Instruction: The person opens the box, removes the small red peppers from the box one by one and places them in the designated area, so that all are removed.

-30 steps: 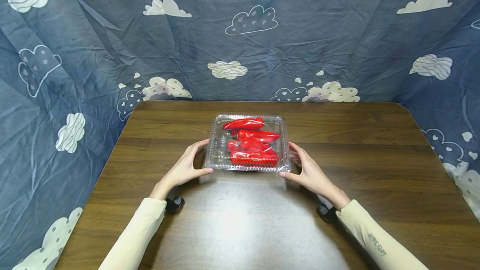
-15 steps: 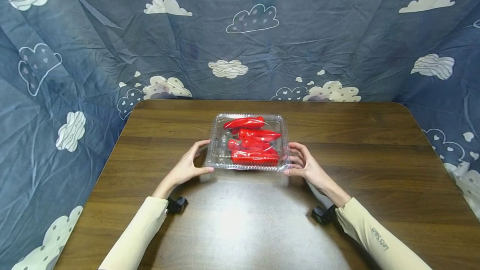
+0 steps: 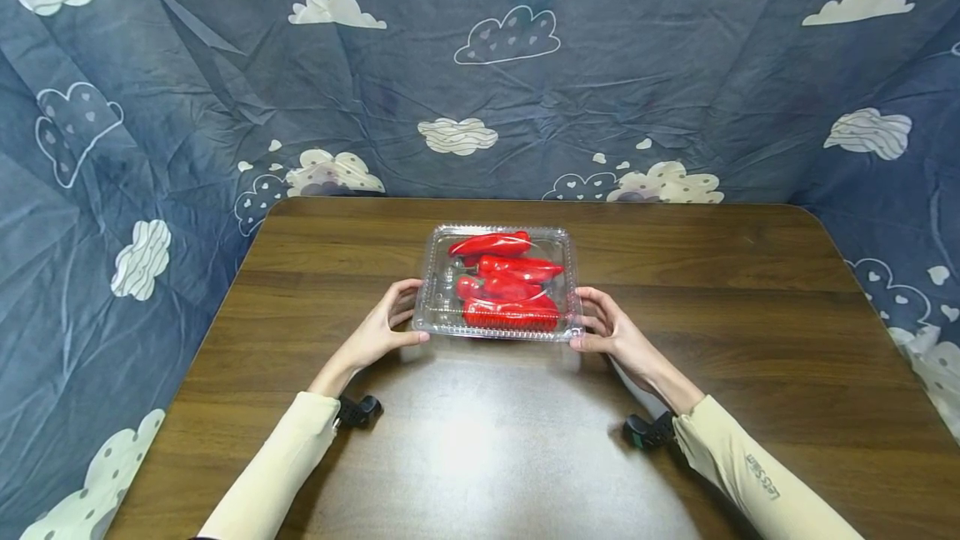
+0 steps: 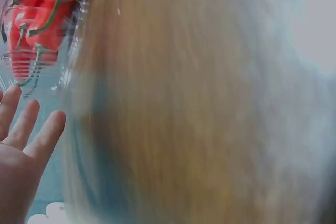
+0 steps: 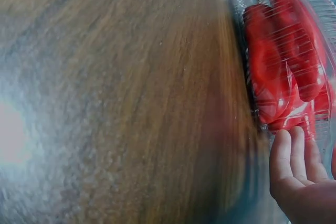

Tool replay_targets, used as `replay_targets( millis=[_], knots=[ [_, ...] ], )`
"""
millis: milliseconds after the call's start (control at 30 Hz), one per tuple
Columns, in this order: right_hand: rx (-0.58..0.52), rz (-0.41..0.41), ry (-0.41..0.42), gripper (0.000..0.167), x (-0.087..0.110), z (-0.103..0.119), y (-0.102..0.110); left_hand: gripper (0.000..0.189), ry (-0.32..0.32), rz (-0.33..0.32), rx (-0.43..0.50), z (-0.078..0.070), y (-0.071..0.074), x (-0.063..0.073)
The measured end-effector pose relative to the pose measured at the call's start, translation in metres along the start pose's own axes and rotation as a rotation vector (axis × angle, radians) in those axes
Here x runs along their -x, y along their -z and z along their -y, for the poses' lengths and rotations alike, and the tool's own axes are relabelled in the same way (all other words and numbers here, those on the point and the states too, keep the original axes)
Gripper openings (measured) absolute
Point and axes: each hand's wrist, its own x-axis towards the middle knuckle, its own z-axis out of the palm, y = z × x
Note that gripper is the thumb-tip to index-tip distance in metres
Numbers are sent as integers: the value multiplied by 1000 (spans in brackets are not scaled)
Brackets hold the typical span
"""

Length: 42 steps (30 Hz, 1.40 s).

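A clear plastic clamshell box lies on the table with its lid down and several red peppers inside. In the left wrist view the peppers show green stems through the ribbed wall. My left hand is at the box's left side, thumb at the near corner, fingers fairly straight along the side. On the opposite side, my right hand has its thumb at the near right corner and its fingertips against the wall. In the right wrist view those fingers look nearly straight, below the peppers.
The brown wooden table reflects a bright glare in front of the box. A blue cloud-print cloth hangs behind the table and along both sides.
The right hand has shifted slightly to the right, and its fingers show more along the box wall. More of the left fingers shows too. The box stays in place.
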Motion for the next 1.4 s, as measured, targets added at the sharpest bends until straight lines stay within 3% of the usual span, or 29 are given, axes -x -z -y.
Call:
replay_targets(
  millis=[167,500,800,1400],
  knots=[
    [-17,12,-4,79,0,-1,1,77,14,9,95,-1,-2,0],
    [64,-45,-8,78,2,-3,-6,74,24,-2,169,-3,-7,1],
    [103,-127,8,69,6,-6,-18,71,-2,9,145,-4,-11,3],
    [49,-306,8,52,12,-6,-30,62,37,-43,166,-8,-18,6]
  ],
)
